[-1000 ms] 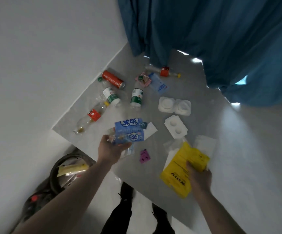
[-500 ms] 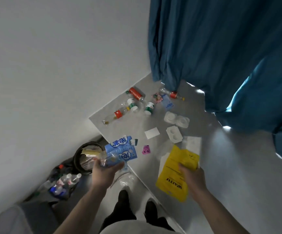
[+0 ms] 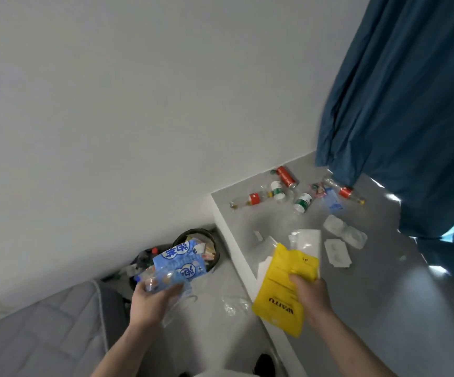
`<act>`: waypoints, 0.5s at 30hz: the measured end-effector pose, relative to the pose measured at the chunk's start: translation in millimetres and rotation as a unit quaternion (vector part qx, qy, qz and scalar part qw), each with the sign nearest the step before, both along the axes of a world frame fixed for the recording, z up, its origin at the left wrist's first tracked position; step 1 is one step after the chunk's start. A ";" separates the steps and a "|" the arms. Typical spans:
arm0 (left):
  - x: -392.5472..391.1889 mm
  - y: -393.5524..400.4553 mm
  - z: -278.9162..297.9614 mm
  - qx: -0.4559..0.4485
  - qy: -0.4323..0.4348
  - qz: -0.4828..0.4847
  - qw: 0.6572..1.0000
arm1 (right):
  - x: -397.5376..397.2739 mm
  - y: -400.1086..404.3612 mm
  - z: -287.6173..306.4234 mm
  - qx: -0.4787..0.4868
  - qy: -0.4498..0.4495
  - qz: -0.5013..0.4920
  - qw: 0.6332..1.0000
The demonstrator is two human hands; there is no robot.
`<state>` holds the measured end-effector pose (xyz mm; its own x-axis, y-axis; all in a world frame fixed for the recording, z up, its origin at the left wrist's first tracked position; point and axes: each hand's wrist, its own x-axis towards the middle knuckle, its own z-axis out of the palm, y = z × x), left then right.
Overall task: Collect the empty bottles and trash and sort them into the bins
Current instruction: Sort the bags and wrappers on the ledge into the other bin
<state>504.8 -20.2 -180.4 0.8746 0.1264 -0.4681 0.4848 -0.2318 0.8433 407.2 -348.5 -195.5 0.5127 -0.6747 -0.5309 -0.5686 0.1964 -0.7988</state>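
Grey tabletop [image 3: 383,295] runs into the corner between a pale wall and a blue curtain [image 3: 410,104], with bottles [image 3: 303,201] and a red can [image 3: 287,176] lying at its far end; white packaging [image 3: 306,240] lies nearer; on the floor below the table's edge sit two dark bins [image 3: 193,235] (probably placed there so trash can be dropped straight off the table); the left hand [image 3: 152,303] has its fingers curled round blue snack wrappers [image 3: 178,263], held just above the bins, apparently ready to be dropped in; the right hand [image 3: 308,293] pinches a yellow bag [image 3: 284,292] over the table's near edge, fingers closed on its upper part, likely next for sorting
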 end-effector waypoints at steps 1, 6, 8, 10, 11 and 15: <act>0.3 16.8 1.7 0.005 -0.004 0.004 1.000 | 7.8 14.2 -1.5 -0.001 -0.002 0.003 1.000; 10.0 107.3 0.5 0.007 -0.001 0.010 1.000 | 40.0 85.1 -4.2 -0.007 -0.001 0.015 1.000; 15.3 135.1 1.8 0.002 -0.004 0.022 1.000 | 46.5 110.8 -6.9 -0.004 -0.007 0.018 1.000; 19.6 156.1 -0.4 -0.006 0.000 0.035 0.999 | 50.0 131.3 -9.2 0.004 -0.013 0.012 1.000; 21.2 164.8 -4.0 -0.008 0.012 0.035 0.999 | 50.7 140.3 -9.2 0.008 -0.016 0.012 1.000; 31.5 177.2 -28.7 -0.011 0.047 0.033 0.998 | 56.2 159.4 -3.0 0.014 -0.020 0.001 1.000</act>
<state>536.3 157.0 -209.1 0.8168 0.1713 -0.5508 0.5756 -0.1781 0.7981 463.4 -189.1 -198.5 0.5348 -0.6587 -0.5292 -0.5366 0.2190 -0.8149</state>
